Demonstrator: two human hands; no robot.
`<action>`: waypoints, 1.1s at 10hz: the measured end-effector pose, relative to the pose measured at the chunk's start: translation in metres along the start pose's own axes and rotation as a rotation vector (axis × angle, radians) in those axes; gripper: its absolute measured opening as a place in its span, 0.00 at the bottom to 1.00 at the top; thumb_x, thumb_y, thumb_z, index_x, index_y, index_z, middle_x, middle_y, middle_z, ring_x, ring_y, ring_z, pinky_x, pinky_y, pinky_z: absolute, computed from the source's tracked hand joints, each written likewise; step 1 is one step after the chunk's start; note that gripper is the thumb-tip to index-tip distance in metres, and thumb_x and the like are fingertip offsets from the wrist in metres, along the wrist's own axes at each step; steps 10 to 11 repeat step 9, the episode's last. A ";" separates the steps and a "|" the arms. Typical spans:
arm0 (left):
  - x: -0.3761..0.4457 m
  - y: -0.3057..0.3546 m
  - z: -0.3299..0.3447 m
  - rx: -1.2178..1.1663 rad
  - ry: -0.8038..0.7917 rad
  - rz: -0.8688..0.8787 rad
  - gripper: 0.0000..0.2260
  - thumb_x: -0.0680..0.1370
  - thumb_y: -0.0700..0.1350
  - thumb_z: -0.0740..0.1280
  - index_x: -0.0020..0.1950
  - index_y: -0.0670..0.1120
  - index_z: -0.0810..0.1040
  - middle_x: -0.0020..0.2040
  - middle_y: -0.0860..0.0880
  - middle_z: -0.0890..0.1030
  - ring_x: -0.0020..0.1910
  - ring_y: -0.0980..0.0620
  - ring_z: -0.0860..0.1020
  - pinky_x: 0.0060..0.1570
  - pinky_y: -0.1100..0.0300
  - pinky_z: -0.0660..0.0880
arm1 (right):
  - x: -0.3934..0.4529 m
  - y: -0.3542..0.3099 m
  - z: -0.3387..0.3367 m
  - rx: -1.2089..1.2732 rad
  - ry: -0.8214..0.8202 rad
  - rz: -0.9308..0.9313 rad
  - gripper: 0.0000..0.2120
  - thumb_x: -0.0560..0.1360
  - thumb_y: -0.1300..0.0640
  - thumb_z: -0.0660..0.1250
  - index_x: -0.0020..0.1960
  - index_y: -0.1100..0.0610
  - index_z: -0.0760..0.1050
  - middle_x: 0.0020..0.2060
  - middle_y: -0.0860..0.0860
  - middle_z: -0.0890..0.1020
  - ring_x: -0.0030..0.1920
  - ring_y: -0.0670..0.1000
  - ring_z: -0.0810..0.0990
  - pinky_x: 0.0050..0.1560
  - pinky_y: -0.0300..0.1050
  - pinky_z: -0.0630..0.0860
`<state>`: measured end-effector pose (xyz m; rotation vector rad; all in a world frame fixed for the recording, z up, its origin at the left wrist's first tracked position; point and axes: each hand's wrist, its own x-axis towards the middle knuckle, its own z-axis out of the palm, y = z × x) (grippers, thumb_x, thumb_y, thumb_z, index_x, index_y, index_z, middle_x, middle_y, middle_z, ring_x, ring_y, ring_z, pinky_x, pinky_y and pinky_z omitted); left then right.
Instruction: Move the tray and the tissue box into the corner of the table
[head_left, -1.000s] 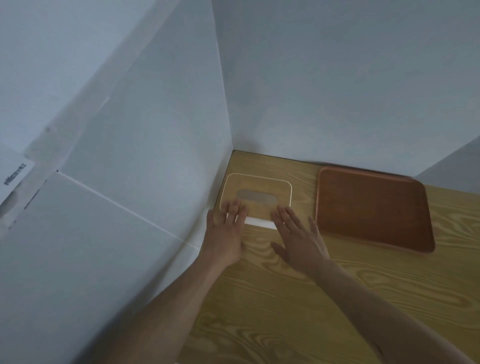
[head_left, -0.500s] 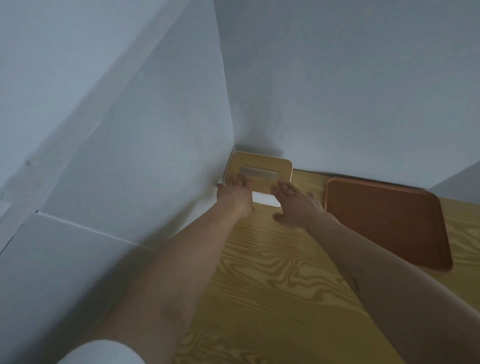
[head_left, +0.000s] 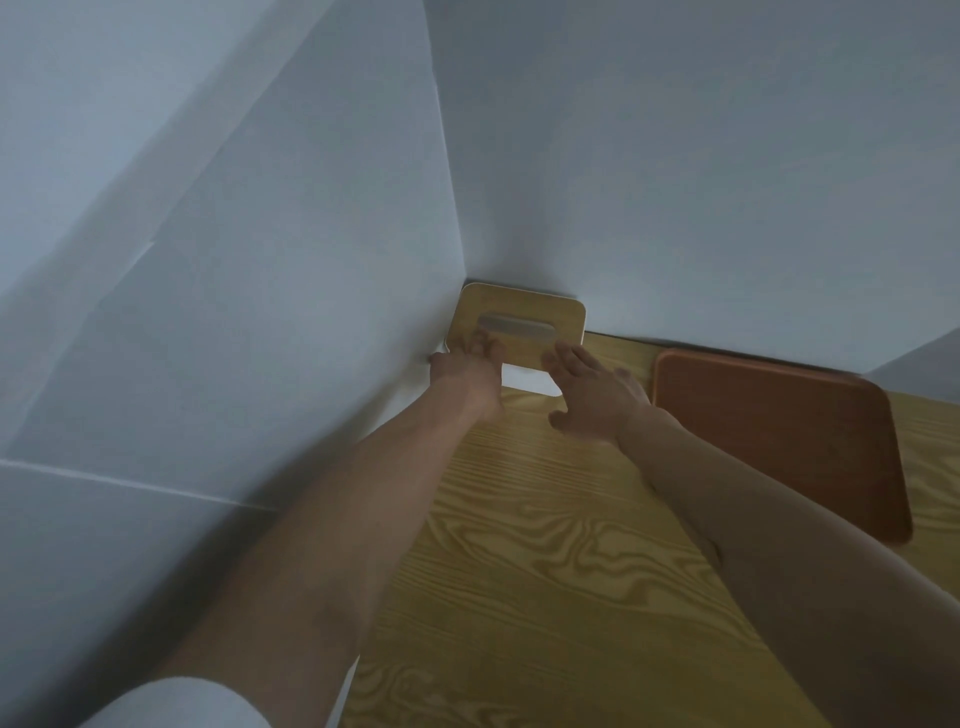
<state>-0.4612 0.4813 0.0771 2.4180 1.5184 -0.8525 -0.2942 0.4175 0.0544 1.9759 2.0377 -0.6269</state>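
The tissue box (head_left: 524, 317), white with a light wooden lid and a slot in the top, stands in the far corner of the table against both walls. My left hand (head_left: 467, 371) rests on the box's near left edge, fingers flat on the lid. My right hand (head_left: 589, 397) touches its near right edge with fingers spread. Neither hand grips it. The brown wooden tray (head_left: 779, 436) lies flat to the right of the box, along the back wall, a short gap between them.
The pale wooden table (head_left: 545, 571) meets white walls at the left (head_left: 260, 312) and at the back (head_left: 701, 182). A darker recess shows at the far right edge behind the tray.
Both hands have pushed the tissue box away from me until it sits in the corner against the back wall. The tray has stayed where it was.
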 end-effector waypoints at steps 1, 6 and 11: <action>0.001 0.000 -0.001 0.006 0.009 0.002 0.39 0.74 0.48 0.67 0.79 0.46 0.49 0.81 0.45 0.46 0.76 0.42 0.59 0.60 0.42 0.71 | 0.001 0.001 -0.001 -0.004 0.000 -0.001 0.41 0.77 0.46 0.62 0.81 0.50 0.41 0.81 0.47 0.43 0.79 0.47 0.42 0.72 0.63 0.61; 0.001 -0.001 -0.003 0.008 0.041 0.019 0.37 0.75 0.46 0.66 0.78 0.48 0.49 0.82 0.46 0.44 0.77 0.42 0.56 0.58 0.45 0.72 | 0.002 0.003 0.000 0.015 -0.022 -0.004 0.44 0.76 0.48 0.63 0.81 0.50 0.38 0.81 0.47 0.40 0.79 0.48 0.39 0.73 0.64 0.59; -0.015 -0.009 0.003 -0.140 0.164 0.040 0.33 0.76 0.49 0.66 0.78 0.49 0.56 0.80 0.46 0.53 0.75 0.44 0.61 0.57 0.46 0.71 | -0.022 0.007 0.011 0.048 0.155 -0.040 0.36 0.79 0.43 0.62 0.80 0.51 0.49 0.81 0.50 0.48 0.80 0.54 0.45 0.75 0.61 0.53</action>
